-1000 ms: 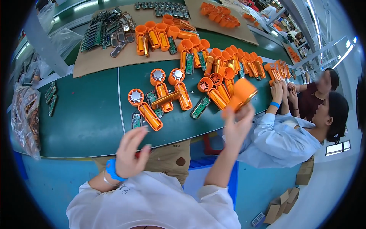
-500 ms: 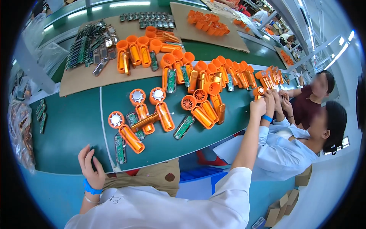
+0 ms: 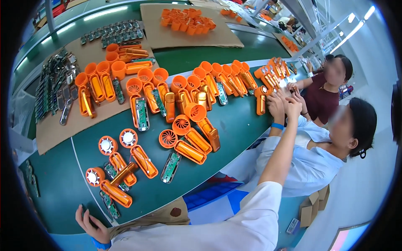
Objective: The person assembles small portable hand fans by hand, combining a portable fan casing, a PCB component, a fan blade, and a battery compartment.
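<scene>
My left hand (image 3: 91,226) hangs by the table's near edge at the lower left, fingers apart, nothing in it. Stretched far out, my right hand (image 3: 293,108) is closed beside a co-worker's hands (image 3: 275,106); what its fingers hold, if anything, is hidden. Left of those hands lies an orange handheld fan (image 3: 261,101). Nearer my left hand are orange fan bodies with white fan wheels (image 3: 107,145), open handles with wires (image 3: 144,162) and green circuit boards (image 3: 171,167). Other orange fan bodies have bare grilles (image 3: 168,138).
A row of orange fan housings (image 3: 179,83) runs across the green table (image 3: 226,138). Cardboard sheets (image 3: 146,31) carry circuit boards (image 3: 46,90) and orange rings (image 3: 188,21). Two co-workers sit on the right, one in a light blue shirt (image 3: 289,157), close to my right arm.
My right hand has moved right, away from the orange handheld fan, which now shows fully on the table. The whole view has shifted, so the table's things appear farther left. My left hand stays open.
</scene>
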`<act>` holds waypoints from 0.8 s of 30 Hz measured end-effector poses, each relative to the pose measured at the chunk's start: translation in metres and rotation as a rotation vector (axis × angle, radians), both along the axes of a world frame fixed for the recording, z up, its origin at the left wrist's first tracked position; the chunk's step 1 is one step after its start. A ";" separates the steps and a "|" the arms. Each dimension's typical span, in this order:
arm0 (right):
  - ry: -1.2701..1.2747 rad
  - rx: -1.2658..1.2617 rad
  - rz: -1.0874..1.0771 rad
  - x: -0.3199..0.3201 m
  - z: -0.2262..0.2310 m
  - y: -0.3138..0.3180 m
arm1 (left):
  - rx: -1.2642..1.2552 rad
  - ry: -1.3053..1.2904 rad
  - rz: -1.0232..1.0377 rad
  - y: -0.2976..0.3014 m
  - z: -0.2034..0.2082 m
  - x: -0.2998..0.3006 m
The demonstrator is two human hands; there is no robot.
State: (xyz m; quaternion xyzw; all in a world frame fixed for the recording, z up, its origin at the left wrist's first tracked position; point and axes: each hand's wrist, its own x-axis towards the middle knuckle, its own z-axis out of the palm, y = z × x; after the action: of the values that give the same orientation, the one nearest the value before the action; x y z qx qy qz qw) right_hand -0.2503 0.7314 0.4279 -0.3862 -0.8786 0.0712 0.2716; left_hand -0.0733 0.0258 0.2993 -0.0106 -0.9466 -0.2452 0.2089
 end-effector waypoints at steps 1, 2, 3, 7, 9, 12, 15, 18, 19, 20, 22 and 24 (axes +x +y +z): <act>0.001 0.080 0.000 0.014 -0.017 0.065 | -0.008 0.022 -0.015 -0.001 -0.005 -0.003; 0.031 0.309 0.045 0.017 -0.030 0.082 | -0.011 -0.012 0.000 -0.001 -0.004 0.000; 0.028 0.307 0.058 0.006 -0.030 0.071 | -0.084 0.124 0.013 0.014 0.016 -0.009; -0.075 0.182 0.084 0.005 -0.038 0.075 | -0.118 0.198 0.004 0.036 0.034 -0.029; -0.229 0.306 -0.102 0.004 -0.040 0.069 | -0.139 0.203 0.001 0.036 0.035 -0.029; -0.262 0.245 -0.083 0.007 -0.049 0.084 | -0.123 0.195 0.016 0.041 0.035 -0.032; -0.186 0.257 -0.019 0.004 -0.038 0.064 | -0.107 0.195 0.044 0.041 0.036 -0.029; -0.223 0.227 -0.095 0.005 -0.039 0.062 | -0.117 0.196 0.035 0.046 0.038 -0.034; -0.246 0.211 -0.116 0.006 -0.042 0.058 | -0.118 0.194 0.036 0.046 0.039 -0.034; -0.275 0.100 -0.119 0.005 -0.038 0.056 | -0.118 0.194 0.037 0.047 0.040 -0.034; -0.246 0.113 -0.116 0.006 -0.034 0.050 | -0.112 0.198 0.029 0.046 0.040 -0.034; -0.177 0.174 -0.129 0.010 -0.035 0.063 | -0.098 0.208 0.015 0.046 0.039 -0.036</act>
State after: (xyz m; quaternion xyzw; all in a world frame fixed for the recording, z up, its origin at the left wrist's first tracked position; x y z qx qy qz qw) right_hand -0.2406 0.7943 0.3924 -0.4216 -0.8753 -0.0573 0.2298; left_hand -0.1094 0.0717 0.3387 -0.0393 -0.9308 -0.1945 0.3069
